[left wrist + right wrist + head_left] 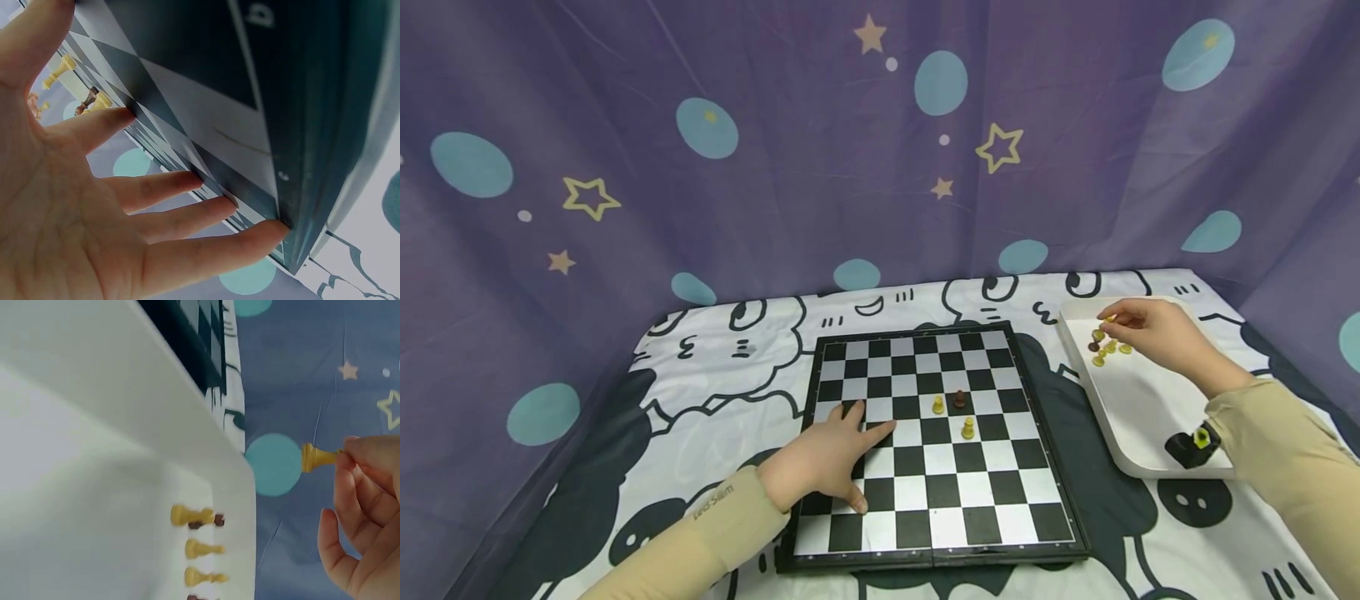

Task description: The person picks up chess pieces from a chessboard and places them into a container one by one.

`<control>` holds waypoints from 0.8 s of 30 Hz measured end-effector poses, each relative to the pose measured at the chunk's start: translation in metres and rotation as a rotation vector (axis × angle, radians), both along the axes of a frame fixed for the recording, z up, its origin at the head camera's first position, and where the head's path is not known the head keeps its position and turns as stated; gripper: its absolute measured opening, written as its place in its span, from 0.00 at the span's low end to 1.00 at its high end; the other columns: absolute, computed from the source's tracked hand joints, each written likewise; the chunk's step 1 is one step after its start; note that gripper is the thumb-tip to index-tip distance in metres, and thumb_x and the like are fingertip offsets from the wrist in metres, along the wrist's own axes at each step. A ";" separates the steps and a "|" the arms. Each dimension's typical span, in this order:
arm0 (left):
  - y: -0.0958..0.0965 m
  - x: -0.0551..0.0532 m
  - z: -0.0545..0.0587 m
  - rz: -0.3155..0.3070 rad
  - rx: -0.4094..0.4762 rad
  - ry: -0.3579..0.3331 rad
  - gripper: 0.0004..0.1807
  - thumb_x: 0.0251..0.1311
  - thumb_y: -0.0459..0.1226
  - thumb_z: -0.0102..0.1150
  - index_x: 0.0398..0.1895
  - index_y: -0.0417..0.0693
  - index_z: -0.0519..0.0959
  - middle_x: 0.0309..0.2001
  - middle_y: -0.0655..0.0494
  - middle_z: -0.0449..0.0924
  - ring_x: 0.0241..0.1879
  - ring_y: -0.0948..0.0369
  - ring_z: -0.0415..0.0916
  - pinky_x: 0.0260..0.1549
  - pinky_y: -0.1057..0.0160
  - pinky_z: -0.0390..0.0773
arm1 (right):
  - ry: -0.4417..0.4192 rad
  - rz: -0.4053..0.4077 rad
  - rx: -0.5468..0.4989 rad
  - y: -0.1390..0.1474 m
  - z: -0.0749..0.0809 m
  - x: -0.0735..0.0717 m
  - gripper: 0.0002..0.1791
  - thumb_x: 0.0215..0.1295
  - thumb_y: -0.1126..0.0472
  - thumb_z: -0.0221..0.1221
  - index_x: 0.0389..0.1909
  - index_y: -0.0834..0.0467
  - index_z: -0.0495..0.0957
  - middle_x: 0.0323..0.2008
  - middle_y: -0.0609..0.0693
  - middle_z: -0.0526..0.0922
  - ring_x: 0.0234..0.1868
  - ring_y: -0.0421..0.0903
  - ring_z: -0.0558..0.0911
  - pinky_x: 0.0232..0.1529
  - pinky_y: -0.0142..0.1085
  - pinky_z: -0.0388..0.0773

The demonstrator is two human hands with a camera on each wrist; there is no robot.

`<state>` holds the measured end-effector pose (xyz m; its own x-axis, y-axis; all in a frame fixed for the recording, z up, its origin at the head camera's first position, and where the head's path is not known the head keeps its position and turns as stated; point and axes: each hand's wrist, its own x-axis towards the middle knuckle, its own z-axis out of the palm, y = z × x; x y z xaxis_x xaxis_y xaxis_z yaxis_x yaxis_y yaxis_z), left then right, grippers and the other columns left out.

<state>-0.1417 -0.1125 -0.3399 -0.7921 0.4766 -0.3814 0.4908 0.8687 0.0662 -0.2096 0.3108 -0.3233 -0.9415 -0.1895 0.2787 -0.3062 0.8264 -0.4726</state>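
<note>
My left hand [829, 457] rests on the left part of the chessboard [932, 560], fingers spread and fingertips touching the squares. Over the far end of the white tray [1138, 417], my right hand [1157, 333] pinches a yellow chess piece [317, 457] by its top, base pointing away from the fingers. Two yellow pieces, one [937, 405] beside a dark brown piece [959, 399] and another [967, 428] nearer me, stand right of the board's middle. Several yellow pieces [201, 549] and a few dark brown ones [219, 520] are in the tray below my right hand.
A white cloth with black cartoon drawings [730, 350] covers the surface under board and tray. A purple curtain with stars and blue ovals [820, 167] hangs behind. The tray's raised wall [1093, 417] stands right of the board, with a strip of cloth between them.
</note>
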 end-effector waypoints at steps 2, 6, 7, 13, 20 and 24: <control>0.000 0.000 0.000 -0.001 -0.002 0.001 0.58 0.27 0.57 0.75 0.70 0.64 0.58 0.68 0.37 0.54 0.65 0.36 0.56 0.52 0.43 0.72 | -0.010 -0.018 0.001 0.004 -0.002 -0.002 0.09 0.61 0.60 0.59 0.38 0.62 0.82 0.29 0.56 0.84 0.25 0.21 0.71 0.25 0.28 0.71; 0.000 0.000 0.000 0.001 -0.005 -0.002 0.58 0.27 0.58 0.74 0.70 0.64 0.57 0.68 0.37 0.54 0.65 0.37 0.56 0.52 0.43 0.72 | -0.066 -0.054 -0.010 0.011 -0.007 -0.005 0.12 0.63 0.59 0.57 0.40 0.64 0.80 0.30 0.58 0.84 0.23 0.29 0.74 0.22 0.30 0.71; 0.000 0.000 0.001 0.001 -0.005 -0.004 0.58 0.27 0.58 0.74 0.70 0.64 0.57 0.68 0.37 0.54 0.65 0.37 0.56 0.52 0.43 0.72 | -0.086 -0.060 -0.010 0.012 -0.008 -0.005 0.12 0.63 0.59 0.57 0.41 0.64 0.80 0.30 0.58 0.83 0.23 0.31 0.74 0.22 0.30 0.71; -0.001 0.002 0.001 0.003 -0.009 -0.015 0.58 0.28 0.57 0.74 0.70 0.65 0.57 0.69 0.37 0.53 0.65 0.37 0.55 0.52 0.44 0.72 | -0.161 -0.097 0.008 0.020 -0.020 -0.009 0.16 0.65 0.56 0.55 0.43 0.65 0.79 0.30 0.58 0.83 0.24 0.37 0.75 0.23 0.31 0.68; 0.000 0.003 0.001 0.008 -0.013 -0.018 0.58 0.27 0.58 0.74 0.70 0.65 0.57 0.69 0.38 0.54 0.65 0.37 0.55 0.52 0.44 0.72 | -0.131 -0.090 0.006 0.026 -0.033 -0.012 0.14 0.62 0.58 0.57 0.40 0.66 0.80 0.27 0.55 0.83 0.22 0.27 0.69 0.24 0.29 0.66; 0.000 0.002 0.001 0.002 -0.005 -0.011 0.58 0.28 0.57 0.74 0.70 0.64 0.57 0.69 0.37 0.53 0.65 0.37 0.55 0.51 0.44 0.72 | -0.128 -0.088 0.009 0.028 -0.038 -0.015 0.13 0.61 0.59 0.58 0.39 0.66 0.80 0.26 0.54 0.82 0.22 0.27 0.68 0.24 0.29 0.65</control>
<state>-0.1398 -0.1128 -0.3384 -0.7886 0.4733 -0.3927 0.4885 0.8699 0.0674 -0.2245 0.3383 -0.3613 -0.9824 -0.1062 0.1535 -0.1695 0.8519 -0.4956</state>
